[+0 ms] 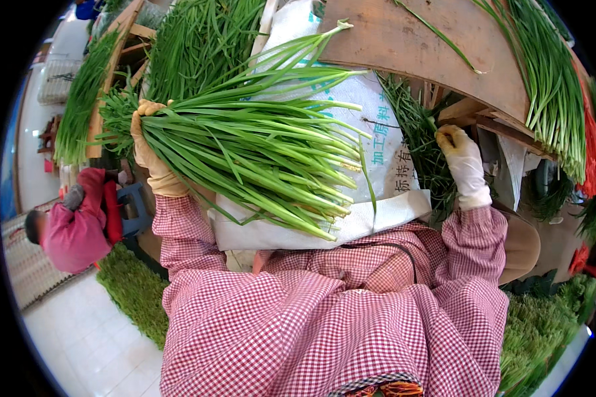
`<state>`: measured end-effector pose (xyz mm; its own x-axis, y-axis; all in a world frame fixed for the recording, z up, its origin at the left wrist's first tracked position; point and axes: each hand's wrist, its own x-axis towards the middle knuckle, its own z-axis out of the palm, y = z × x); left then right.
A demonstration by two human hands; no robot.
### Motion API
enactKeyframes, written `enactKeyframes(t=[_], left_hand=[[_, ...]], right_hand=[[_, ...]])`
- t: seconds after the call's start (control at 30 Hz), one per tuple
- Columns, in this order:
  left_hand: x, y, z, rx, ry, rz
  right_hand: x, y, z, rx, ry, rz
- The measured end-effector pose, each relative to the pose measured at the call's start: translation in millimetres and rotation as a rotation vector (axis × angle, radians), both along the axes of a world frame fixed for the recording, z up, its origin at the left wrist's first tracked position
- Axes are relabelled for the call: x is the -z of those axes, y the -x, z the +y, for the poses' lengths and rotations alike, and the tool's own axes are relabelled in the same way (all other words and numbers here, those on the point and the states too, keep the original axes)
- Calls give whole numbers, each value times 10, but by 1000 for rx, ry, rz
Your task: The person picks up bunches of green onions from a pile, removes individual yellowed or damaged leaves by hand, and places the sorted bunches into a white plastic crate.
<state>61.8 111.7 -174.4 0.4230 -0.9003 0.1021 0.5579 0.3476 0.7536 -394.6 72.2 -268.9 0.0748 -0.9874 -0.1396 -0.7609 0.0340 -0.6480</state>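
My left hand (153, 149), in a pale yellowish glove, is closed round the leafy part of a large bunch of garlic chives (258, 152). The bunch lies across a white woven sack (391, 198) over my lap, its pale stem ends fanned to the right and a few stems sticking out from the rest. My right hand (458, 155), in a whitish glove with stained fingertips, is off to the right with its fingers curled together. Whatever may be between them is too small to make out. Loose dark green leaves (427, 149) hang just beside it.
A brown wooden board (430, 46) stands ahead, with one loose chive (444, 36) on it and more chives (546, 86) along its right side. Another pile (202, 53) lies at the far left. A person in pink (79, 225) sits at left. Green heaps (136, 291) cover the floor beside me.
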Motion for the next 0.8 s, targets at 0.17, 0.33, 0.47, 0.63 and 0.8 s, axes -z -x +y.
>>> enactKeyframes(t=[0.17, 0.33, 0.47, 0.63, 0.8], left_hand=[[41, -53, 14, 177, 60, 211], [38, -98, -23, 154, 51, -87], [-46, 27, 22, 106, 39, 85], [-47, -35, 48, 143, 88, 140], [-85, 18, 102, 188, 141, 240]], right_hand=[[-675, -618, 178, -504, 243, -428], [-804, -744, 190, -324, -165, -229], [-493, -780, 305, -535, -356, -410], [97, -178, 132, -323, -372, 421], [-590, -542, -149, -276, 126, -2]])
